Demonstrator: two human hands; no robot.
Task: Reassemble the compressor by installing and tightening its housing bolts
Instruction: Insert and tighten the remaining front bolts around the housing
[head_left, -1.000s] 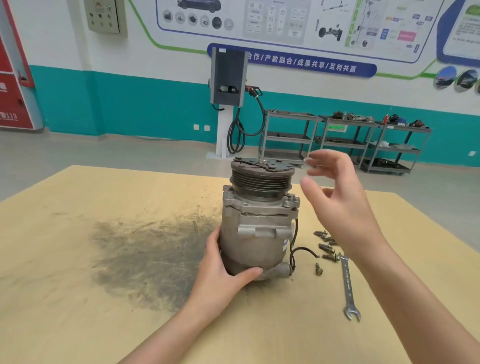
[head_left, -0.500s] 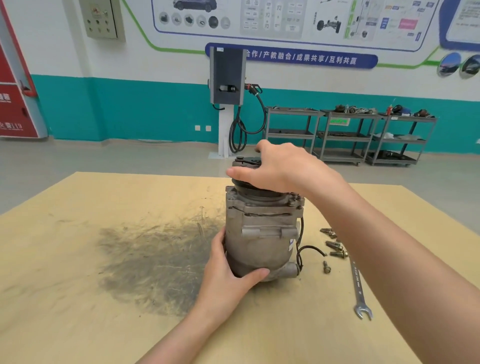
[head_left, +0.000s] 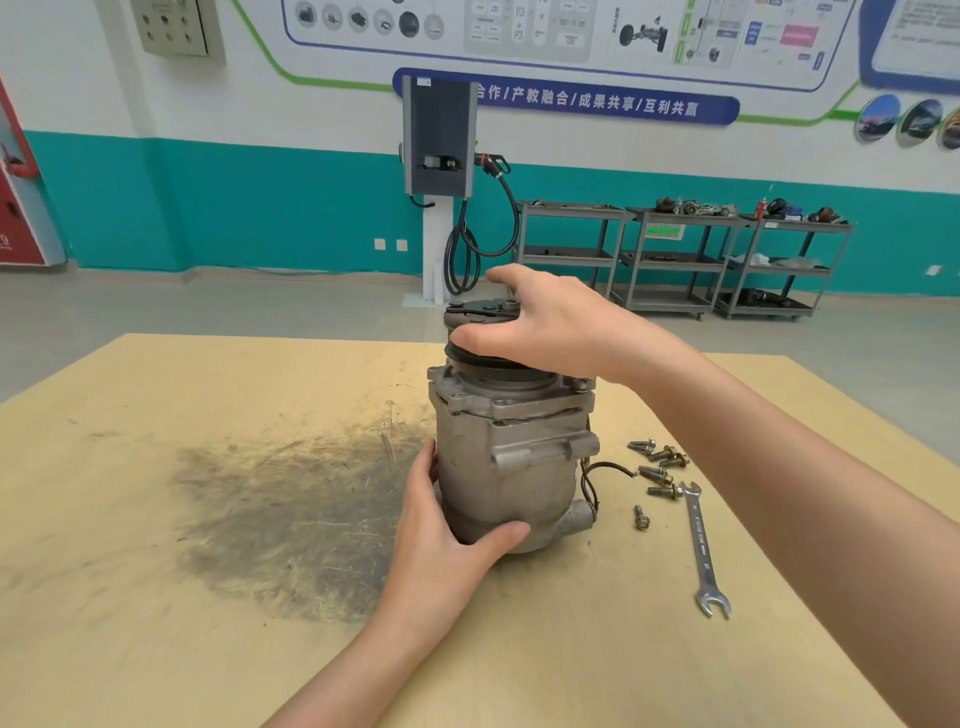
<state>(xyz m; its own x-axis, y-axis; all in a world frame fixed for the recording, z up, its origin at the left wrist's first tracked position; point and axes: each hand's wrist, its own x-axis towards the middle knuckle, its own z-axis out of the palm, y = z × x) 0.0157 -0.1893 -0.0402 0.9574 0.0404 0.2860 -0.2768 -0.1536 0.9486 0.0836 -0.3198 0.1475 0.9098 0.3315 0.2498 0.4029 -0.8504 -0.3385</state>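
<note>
Stood upright near the middle of the wooden counter (head_left: 156, 519): the compressor (head_left: 511, 457), pulley end up, its base beside a dark smear of grime (head_left: 291, 514); clamped low on the housing, the left hand (head_left: 447, 545), thumb curled across the front, fingers wrapped round the far side; laid over the pulley (head_left: 483, 364) at the top, the right hand (head_left: 550, 322), fingers curled down over the rim, a closed grip on that part; trailed from the right side of the body, a thin black wire (head_left: 608, 467); scattered loose on the counter just right of the compressor, the housing bolts (head_left: 657, 467), none fitted as far as could be seen; lay beside them, running toward the near edge, an open-ended spanner (head_left: 701, 551), touched by neither hand; farther back, a wall charger (head_left: 439, 140) and grey shelf trolleys (head_left: 680, 254).
</note>
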